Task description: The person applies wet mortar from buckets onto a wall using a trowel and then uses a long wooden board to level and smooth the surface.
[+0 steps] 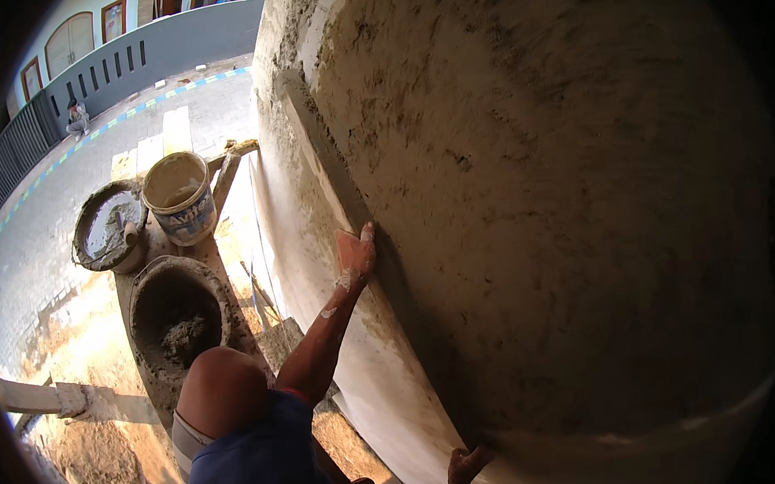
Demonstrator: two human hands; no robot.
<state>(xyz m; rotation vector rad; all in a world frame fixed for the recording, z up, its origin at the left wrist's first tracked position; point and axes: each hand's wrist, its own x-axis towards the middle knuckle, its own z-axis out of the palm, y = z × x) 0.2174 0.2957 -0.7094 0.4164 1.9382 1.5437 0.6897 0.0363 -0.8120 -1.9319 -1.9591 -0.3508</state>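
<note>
A long, mortar-caked straightedge (323,163) lies slantwise against the plastered wall (560,234), running from upper left to lower middle. My left hand (358,256) grips it about midway, thumb on the wall side and fingers over its outer edge. Pale mortar smears that wrist. Near the lower end of the straightedge, my right hand (466,468) is closed on it, the thumb pointing right; part of this hand is hidden. Wet, streaky grey plaster covers the wall to the right of the straightedge.
Left of me, a plank (140,309) carries a dark mortar bucket (231,322), a pale bucket with a blue label (188,220) and a bucket of cloudy water (133,253) with a handled tool. My bent knee (223,383) is beside them. A person (77,119) crouches by the far grey fence (180,39).
</note>
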